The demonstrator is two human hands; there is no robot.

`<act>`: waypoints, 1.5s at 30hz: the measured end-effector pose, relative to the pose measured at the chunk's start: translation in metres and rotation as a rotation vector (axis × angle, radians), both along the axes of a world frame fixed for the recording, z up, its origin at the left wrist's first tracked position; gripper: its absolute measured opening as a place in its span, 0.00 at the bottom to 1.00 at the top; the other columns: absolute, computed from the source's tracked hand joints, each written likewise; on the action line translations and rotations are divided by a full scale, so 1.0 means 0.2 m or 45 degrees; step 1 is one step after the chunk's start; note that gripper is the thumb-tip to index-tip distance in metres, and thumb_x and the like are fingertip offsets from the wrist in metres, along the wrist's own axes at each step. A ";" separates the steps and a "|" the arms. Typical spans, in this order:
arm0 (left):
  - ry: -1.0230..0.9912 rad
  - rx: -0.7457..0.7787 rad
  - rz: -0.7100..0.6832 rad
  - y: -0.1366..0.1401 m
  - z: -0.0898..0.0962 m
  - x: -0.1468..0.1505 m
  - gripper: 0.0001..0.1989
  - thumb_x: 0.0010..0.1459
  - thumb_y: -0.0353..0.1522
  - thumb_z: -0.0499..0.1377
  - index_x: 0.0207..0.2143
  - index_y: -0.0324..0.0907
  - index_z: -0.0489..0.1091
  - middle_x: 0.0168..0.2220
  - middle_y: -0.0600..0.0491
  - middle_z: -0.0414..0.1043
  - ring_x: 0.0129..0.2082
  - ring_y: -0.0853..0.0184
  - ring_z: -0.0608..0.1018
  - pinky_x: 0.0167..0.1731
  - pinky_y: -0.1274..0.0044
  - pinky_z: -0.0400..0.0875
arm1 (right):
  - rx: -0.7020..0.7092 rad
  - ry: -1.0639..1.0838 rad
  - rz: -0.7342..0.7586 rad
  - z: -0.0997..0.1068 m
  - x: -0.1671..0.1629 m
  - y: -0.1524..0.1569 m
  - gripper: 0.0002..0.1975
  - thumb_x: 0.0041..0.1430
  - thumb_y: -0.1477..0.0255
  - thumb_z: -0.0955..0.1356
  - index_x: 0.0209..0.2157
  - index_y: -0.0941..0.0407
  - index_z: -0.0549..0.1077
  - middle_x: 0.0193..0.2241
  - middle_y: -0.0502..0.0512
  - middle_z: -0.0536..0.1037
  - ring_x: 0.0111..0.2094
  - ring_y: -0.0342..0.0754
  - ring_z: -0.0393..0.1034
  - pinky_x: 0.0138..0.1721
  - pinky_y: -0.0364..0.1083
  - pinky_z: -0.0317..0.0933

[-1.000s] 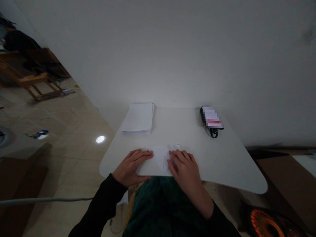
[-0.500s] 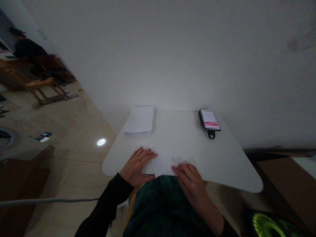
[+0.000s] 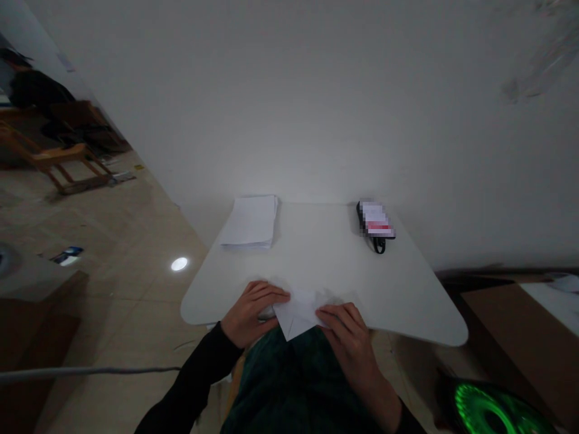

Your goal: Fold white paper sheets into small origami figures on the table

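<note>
A folded sheet of white paper (image 3: pixel 296 313) is between my two hands at the near edge of the white table (image 3: pixel 325 253). Its lower tip points down over the edge, above my dark green clothing. My left hand (image 3: pixel 253 310) has its fingers together on the paper's upper left side, with the thumb lower down. At the right side, my right hand (image 3: pixel 346 328) is closed on the paper, its fingertips on top and the thumb mostly hidden.
A stack of white paper (image 3: pixel 249 222) lies at the table's back left. At the back right rests a black-edged, blurred-out item (image 3: pixel 376 220) with a strap. A green-lit fan (image 3: pixel 482 410) is at lower right. A person (image 3: pixel 40 87) sits far left beyond a chair (image 3: pixel 63 157).
The folded paper has come slightly nearer my body, its tip now past the table edge. Both hands still grip it. The view has shifted a little to the right.
</note>
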State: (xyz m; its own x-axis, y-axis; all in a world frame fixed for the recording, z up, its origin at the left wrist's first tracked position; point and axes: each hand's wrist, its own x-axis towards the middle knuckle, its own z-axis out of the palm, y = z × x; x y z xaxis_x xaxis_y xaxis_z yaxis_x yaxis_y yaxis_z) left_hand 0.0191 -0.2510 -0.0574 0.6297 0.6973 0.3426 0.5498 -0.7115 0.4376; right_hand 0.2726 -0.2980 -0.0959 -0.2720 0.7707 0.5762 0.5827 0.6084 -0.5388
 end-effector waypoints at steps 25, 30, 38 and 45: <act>0.168 0.168 0.146 0.05 0.03 0.03 0.13 0.63 0.33 0.53 0.49 0.43 0.68 0.55 0.46 0.69 0.56 0.62 0.69 0.57 0.63 0.62 | -0.062 -0.475 0.105 0.14 0.00 0.19 0.24 0.59 0.62 0.68 0.55 0.53 0.67 0.55 0.58 0.71 0.58 0.58 0.58 0.55 0.60 0.53; 0.118 0.236 0.017 -0.02 -0.01 -0.02 0.24 0.56 0.39 0.61 0.54 0.40 0.64 0.53 0.43 0.71 0.56 0.59 0.71 0.56 0.62 0.65 | -0.043 -0.385 0.121 0.13 0.01 0.17 0.26 0.55 0.63 0.72 0.54 0.52 0.68 0.49 0.56 0.76 0.54 0.56 0.65 0.54 0.59 0.52; -0.286 -0.053 0.175 -0.05 -0.01 -0.03 0.05 0.58 0.33 0.60 0.36 0.44 0.75 0.41 0.50 0.78 0.47 0.64 0.78 0.49 0.70 0.74 | -0.058 -0.181 0.155 0.12 0.01 0.19 0.13 0.57 0.64 0.70 0.44 0.50 0.75 0.39 0.53 0.80 0.45 0.52 0.72 0.50 0.56 0.58; -0.310 -0.092 0.357 -0.04 0.00 0.00 0.06 0.60 0.34 0.58 0.33 0.44 0.76 0.39 0.53 0.79 0.42 0.66 0.80 0.45 0.73 0.77 | -0.243 0.100 0.027 0.12 -0.01 0.24 0.08 0.61 0.67 0.67 0.38 0.52 0.78 0.32 0.53 0.80 0.35 0.48 0.73 0.39 0.50 0.67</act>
